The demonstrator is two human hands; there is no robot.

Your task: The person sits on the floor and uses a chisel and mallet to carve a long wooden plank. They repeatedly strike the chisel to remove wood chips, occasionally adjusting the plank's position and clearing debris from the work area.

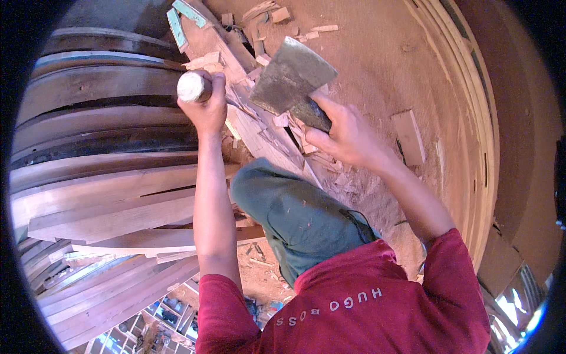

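Note:
My left hand [206, 115] is wrapped round a thick rod-like piece whose pale, round end [192, 87] faces up. The rest of that piece is hidden below the fist. In my right hand [352, 134] is a hatchet [293, 75] with a broad, worn grey blade, gripped close to its dark neck. The blade points up and away, with its wide edge to the far right; its handle cannot be made out. Under both hands lies a long, rough-hewn timber [259, 135], with wood chips [315, 154] along its side.
Long curved planks [112, 183] are stacked at the left. Offcuts [280, 15] and a flat board piece [408, 137] lie on the dusty brown floor [371, 65]. Long wooden strips [471, 88] curve along the right. My bent knee [265, 183] is close to the timber.

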